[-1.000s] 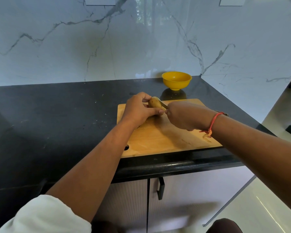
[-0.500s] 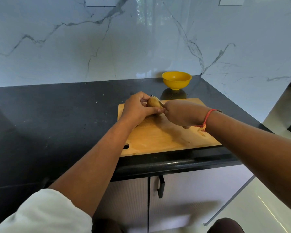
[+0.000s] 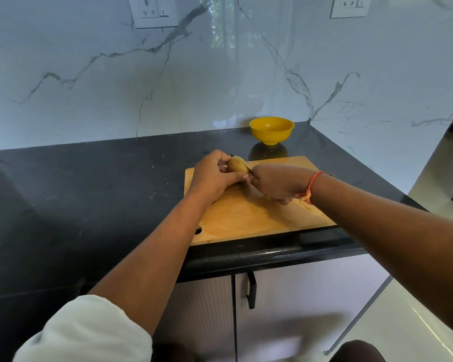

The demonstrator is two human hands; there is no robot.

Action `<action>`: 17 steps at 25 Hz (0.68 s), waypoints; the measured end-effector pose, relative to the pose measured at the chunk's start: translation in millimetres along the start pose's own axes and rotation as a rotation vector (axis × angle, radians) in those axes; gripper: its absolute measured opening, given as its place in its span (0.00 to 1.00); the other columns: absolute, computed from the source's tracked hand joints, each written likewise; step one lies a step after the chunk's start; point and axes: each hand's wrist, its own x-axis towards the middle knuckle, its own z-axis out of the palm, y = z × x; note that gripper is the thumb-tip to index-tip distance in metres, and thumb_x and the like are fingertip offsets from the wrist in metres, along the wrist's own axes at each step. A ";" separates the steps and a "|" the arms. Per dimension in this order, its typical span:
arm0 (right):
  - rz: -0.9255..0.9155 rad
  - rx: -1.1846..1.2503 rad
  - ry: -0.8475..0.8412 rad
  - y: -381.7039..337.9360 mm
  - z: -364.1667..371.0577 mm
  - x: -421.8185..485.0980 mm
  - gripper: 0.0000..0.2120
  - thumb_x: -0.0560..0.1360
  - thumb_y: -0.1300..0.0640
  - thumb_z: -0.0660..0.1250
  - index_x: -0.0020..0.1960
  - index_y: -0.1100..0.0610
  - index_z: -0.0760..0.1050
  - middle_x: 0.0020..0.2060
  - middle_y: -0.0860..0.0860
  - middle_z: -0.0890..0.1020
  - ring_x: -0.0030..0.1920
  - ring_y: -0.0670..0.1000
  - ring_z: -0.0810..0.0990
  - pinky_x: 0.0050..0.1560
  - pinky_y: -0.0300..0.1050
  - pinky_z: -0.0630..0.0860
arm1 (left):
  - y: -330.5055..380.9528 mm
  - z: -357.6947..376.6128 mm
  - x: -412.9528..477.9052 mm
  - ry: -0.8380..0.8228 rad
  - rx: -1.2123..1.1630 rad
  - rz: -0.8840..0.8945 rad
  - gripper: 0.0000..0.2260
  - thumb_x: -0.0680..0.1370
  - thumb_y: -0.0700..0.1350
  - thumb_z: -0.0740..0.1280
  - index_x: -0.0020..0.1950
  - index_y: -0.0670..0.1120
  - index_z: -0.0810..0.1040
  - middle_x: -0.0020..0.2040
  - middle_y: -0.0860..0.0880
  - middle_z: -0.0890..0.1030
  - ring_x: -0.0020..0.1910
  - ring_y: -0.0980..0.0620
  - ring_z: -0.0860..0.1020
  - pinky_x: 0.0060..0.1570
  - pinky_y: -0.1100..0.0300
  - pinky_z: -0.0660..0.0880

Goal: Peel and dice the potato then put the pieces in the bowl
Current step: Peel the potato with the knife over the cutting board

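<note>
The small tan, oval potato [image 3: 235, 165] is held just above the far left corner of the pale wooden cutting board [image 3: 259, 218]. The left hand [image 3: 212, 177] grips it, fingers curled round its far side and thumb along its near side. The right hand [image 3: 277, 182] is closed round the hidden handle of a thin dark blade [image 3: 247, 168], which lies across the potato; whether it is a knife or a peeler I cannot tell.

The main risk, as I judge it, is the left thumb: it sits right beside the blade, so a slip on the skin could run the edge into it. A wet potato could also squirm out and drop past the board's left edge.

The board's near edge lies close to the black stone counter's [image 3: 89, 192] rounded lip, so pieces pushed toward the person could fall. The board's centre offers free room for dicing. The round yellow plastic bowl [image 3: 271, 129] stands beyond the board's far edge, apart from it.
</note>
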 end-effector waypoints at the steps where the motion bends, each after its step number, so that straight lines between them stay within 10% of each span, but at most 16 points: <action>1: 0.005 0.022 0.024 -1.9 0.6 -2.4 0.26 0.77 0.61 0.71 0.73 0.65 0.69 0.55 0.56 0.80 0.37 0.48 0.71 0.27 0.37 0.62 | 0.3 0.0 -0.5 0.002 0.001 0.002 0.25 0.66 0.52 0.81 0.58 0.49 0.77 0.54 0.55 0.80 0.52 0.58 0.78 0.46 0.66 0.74; 12: -0.049 0.091 -0.030 -1.3 1.8 -22.2 0.23 0.78 0.60 0.70 0.71 0.65 0.71 0.53 0.57 0.79 0.42 0.50 0.75 0.40 0.39 0.71 | 2.6 0.7 -3.4 -0.022 -0.009 0.003 0.27 0.67 0.53 0.81 0.62 0.50 0.76 0.55 0.55 0.78 0.54 0.57 0.77 0.50 0.64 0.75; 17: 0.008 0.206 -0.022 -3.3 -1.4 -18.8 0.13 0.84 0.58 0.60 0.63 0.63 0.75 0.46 0.54 0.82 0.31 0.46 0.69 0.28 0.36 0.68 | -0.9 -0.8 -2.5 -0.040 -0.029 0.011 0.27 0.67 0.52 0.81 0.62 0.50 0.76 0.56 0.55 0.79 0.54 0.58 0.77 0.52 0.64 0.75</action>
